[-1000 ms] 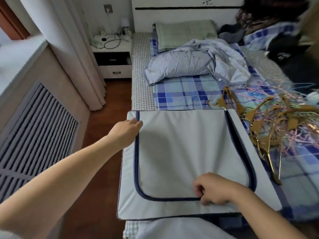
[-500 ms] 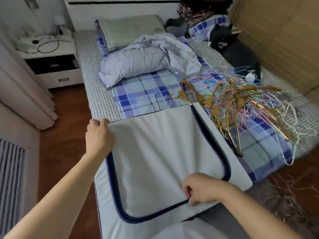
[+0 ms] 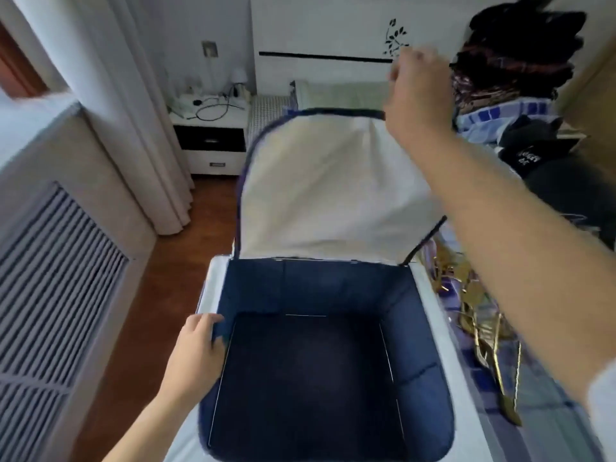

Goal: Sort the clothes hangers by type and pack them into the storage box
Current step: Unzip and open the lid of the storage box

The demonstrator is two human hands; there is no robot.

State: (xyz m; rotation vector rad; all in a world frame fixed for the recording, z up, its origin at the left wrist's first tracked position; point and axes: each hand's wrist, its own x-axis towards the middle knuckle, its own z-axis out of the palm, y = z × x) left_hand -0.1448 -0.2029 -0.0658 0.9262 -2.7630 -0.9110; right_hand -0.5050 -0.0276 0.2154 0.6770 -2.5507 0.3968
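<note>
The fabric storage box (image 3: pixel 426 315) sits on the bed in front of me, white outside and dark blue inside, with nothing in it. Its lid flap (image 3: pixel 326 195) stands raised toward the headboard. My right hand (image 3: pixel 416 98) pinches the flap's far edge and holds it up. My left hand (image 3: pixel 196 348) grips the box's left rim, fingers curled over the edge. A tangle of gold and thin pink hangers (image 3: pixel 480 331) lies on the blue checked sheet right of the box, partly hidden by my right arm.
A white nightstand (image 3: pixel 210 141) with cables stands at the back left beside a curtain (image 3: pixel 133 111). Wooden floor (image 3: pixel 160 295) and a slatted radiator cover (image 3: pixel 50 288) lie to the left. Dark clothes (image 3: pixel 526 78) are heaped at the bed's back right.
The lid lay flat and closed on the box; my right hand has lifted it up and back, exposing the blue interior. My left hand shifted from the far left corner to the left rim.
</note>
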